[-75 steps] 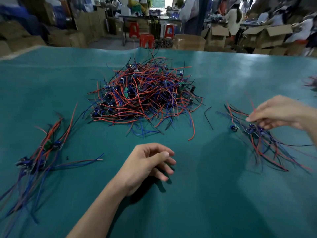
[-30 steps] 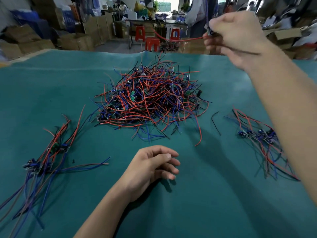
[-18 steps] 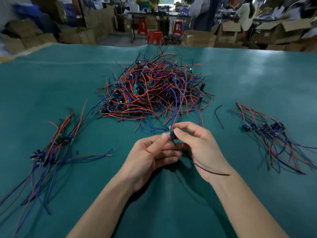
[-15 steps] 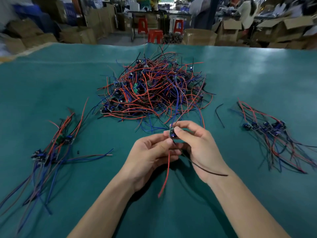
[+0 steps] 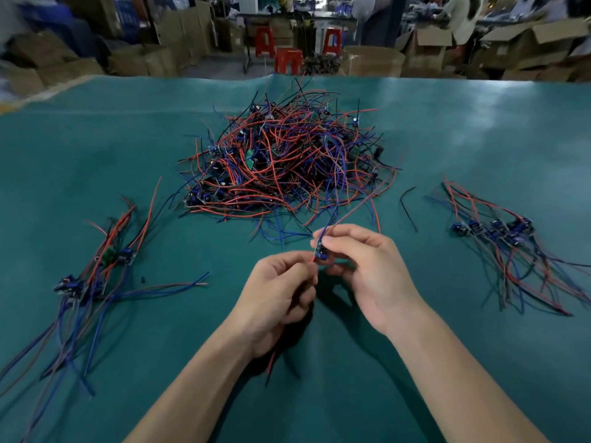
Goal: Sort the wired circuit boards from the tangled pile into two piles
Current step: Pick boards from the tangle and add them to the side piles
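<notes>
A tangled pile point(image 5: 287, 164) of small circuit boards with red, blue and black wires lies mid-table. A sorted pile point(image 5: 96, 276) lies at the left, another sorted pile point(image 5: 499, 238) at the right. Just in front of the tangle, my right hand point(image 5: 364, 270) pinches a small wired circuit board point(image 5: 319, 249) between thumb and forefinger. My left hand point(image 5: 278, 292) pinches that board's red wire just below it; the wire runs down through the hand and its end shows beneath the wrist. Blue and red wires rise from the board toward the tangle.
The table carries a teal cloth point(image 5: 479, 362). One loose black wire point(image 5: 407, 206) lies between the tangle and the right pile. Beyond the far edge stand cardboard boxes point(image 5: 428, 49), red stools point(image 5: 287, 59) and people at other benches.
My right hand pulled a board out of the tangle and brought it down in front of me. My left hand rose to meet it and now draws the red wire through its fingers.
</notes>
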Demonstrator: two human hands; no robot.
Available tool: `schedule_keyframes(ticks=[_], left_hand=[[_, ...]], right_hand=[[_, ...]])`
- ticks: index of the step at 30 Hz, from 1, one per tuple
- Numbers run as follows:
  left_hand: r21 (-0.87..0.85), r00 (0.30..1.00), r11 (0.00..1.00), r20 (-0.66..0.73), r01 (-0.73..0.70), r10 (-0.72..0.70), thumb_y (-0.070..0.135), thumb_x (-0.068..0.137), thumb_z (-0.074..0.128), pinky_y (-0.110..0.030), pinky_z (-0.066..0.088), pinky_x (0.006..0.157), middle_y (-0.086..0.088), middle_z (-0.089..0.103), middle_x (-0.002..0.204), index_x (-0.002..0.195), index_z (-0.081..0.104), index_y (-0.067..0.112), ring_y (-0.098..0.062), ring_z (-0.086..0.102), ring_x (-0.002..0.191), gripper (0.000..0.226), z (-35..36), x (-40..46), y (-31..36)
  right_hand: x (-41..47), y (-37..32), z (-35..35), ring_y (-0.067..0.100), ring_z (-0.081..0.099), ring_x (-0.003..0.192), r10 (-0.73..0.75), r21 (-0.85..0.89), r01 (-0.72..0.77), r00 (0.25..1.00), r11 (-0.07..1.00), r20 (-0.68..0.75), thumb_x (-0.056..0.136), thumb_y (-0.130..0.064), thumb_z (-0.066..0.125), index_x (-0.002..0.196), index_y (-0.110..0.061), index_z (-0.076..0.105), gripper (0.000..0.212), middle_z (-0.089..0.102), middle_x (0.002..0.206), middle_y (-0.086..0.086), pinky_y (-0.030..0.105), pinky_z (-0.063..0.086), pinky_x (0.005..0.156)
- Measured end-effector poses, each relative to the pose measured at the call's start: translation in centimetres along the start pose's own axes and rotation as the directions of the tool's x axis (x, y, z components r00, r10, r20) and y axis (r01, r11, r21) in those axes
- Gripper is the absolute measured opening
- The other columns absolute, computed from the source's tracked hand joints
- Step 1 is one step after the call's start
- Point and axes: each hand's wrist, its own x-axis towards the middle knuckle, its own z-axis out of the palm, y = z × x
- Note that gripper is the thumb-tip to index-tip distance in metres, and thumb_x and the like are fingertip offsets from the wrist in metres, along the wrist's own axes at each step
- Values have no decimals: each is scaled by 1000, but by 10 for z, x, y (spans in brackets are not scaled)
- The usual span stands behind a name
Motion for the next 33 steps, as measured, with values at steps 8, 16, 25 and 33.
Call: schedule_keyframes(ticks=[8, 16, 25, 33], left_hand=[[170, 993, 978, 25, -118, 115, 43, 84, 68, -14, 18, 37, 0, 31, 55, 83, 71, 10, -9, 20, 41, 32, 1, -3, -3], [290, 994, 951, 23, -109, 107, 46, 85, 73, -15, 14, 40, 2, 26, 45, 74, 71, 9, -12, 16, 38, 39, -4, 0, -5], [402, 988, 910, 149, -97, 39, 53, 78, 69, -19, 12, 42, -6, 18, 51, 69, 71, 11, -17, 12, 44, 42, -7, -2, -2], [308, 991, 949, 135, -61, 20, 45, 89, 70, -16, 18, 39, -3, 28, 57, 83, 73, 9, -11, 19, 44, 36, -9, 0, -2]], right_hand=[[3, 3, -6, 13, 58, 66, 35, 23, -37, 997, 999, 67, 72, -21, 81, 76, -11, 76, 13, 65, 73, 5, 23, 50, 61], [12, 1, -22, 11, 57, 62, -64, -217, 13, 971, 976, -231, 78, -16, 86, 70, -18, 79, 10, 68, 68, -2, 21, 46, 58], [30, -3, -61, 15, 63, 57, -346, -400, 133, 777, 907, -526, 85, -13, 79, 72, -19, 74, 16, 69, 60, -3, 36, 56, 58], [23, -22, -68, 13, 63, 49, 56, 307, 193, 760, 932, -647, 100, -14, 62, 83, -5, 63, 20, 68, 56, 3, 22, 51, 48]])
